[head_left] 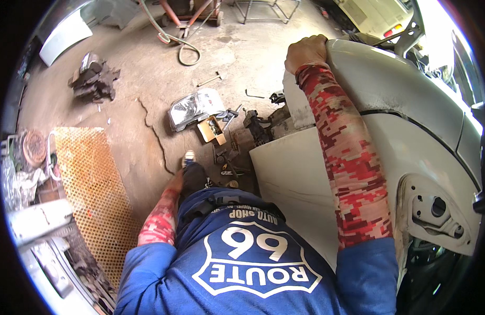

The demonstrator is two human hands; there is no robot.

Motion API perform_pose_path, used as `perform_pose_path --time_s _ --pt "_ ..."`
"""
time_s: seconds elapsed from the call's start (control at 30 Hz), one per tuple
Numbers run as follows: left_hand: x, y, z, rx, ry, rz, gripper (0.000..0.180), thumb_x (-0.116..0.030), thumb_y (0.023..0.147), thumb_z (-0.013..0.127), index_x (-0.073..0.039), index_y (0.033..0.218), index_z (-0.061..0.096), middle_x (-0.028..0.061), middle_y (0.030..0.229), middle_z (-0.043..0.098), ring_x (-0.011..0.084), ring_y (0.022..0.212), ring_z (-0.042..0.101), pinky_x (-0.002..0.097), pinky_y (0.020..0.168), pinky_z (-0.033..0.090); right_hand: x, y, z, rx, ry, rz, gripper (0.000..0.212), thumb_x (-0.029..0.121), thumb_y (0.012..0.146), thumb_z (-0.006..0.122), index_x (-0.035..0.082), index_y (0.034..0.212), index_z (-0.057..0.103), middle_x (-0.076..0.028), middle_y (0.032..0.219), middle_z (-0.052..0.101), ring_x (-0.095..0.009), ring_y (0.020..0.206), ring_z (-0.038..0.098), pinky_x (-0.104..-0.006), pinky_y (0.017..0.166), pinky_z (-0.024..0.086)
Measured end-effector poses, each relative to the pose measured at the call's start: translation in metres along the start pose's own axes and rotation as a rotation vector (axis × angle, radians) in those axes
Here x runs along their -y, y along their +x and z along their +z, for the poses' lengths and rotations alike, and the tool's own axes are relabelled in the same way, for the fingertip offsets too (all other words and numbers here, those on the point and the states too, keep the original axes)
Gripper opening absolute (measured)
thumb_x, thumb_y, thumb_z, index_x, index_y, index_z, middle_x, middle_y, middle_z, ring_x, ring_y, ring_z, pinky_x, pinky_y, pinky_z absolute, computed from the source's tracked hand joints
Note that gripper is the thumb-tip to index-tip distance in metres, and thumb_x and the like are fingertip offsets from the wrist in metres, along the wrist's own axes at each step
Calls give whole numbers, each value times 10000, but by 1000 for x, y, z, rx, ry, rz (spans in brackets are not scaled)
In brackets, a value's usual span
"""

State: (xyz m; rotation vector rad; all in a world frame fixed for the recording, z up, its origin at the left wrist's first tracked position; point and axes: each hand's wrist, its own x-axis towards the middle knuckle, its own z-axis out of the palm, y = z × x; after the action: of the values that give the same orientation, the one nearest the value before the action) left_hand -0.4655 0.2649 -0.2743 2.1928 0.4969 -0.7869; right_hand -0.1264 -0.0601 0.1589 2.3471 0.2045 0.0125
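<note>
Head view: the right hand [306, 52] rests, fingers bent, at the front corner of the hood [392, 76], which extends rightward from the grip; clamping cannot be confirmed. The left hand [174, 182] hangs beside the trouser leg [194, 177], grip indeterminable.

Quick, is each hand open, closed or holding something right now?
Left hand: down by the leg; open or closed, can't tell.
Right hand: at the silver hood edge; grip can't be told.

hood [397, 79] | pale silver-grey, glossy, smoothly curved | dark smudges near its side edge | lowered, dark seam running along that edge | ahead and to the person's right, rounded corner foremost
</note>
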Motion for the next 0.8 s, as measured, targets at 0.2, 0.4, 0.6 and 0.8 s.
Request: perform_pose_path --time_s 0.2,0.4,0.6,0.8 --pt "183 -44 -30 -28 -519 -639 896 -759 950 265 8 1067 712 158 812 695 264 637 614 445 610 495 -8 -18 -10 -148 274 -7 367 367 869 649 121 1123 745 -148 1082 725 -296 1042 663 -523 970 400" --pt "241 9 -132 70 -555 -595 923 -778 939 265 29 1213 618 210 953 693 309 830 645 470 745 496 1 -60 -52 -797 1282 52 247 203 894 709 32 1072 713 -137 1025 717 -251 975 685 -322 814 520" --pt "228 102 -281 61 -582 -537 983 -816 912 265 8 1403 482 249 1206 636 382 1068 641 506 903 470 28 -177 -58 -798 1709 653 247 197 1009 589 -9 891 661 -10 765 590 -54 629 494 -220 573 401" --pt "150 166 -378 -14 -596 -362 933 -775 937 270 -36 1492 391 267 1430 500 382 1253 558 502 1007 413 116 -238 -9 102 1652 1163 400 349 973 634 5 772 662 0 569 533 -70 472 457 -251 452 358"
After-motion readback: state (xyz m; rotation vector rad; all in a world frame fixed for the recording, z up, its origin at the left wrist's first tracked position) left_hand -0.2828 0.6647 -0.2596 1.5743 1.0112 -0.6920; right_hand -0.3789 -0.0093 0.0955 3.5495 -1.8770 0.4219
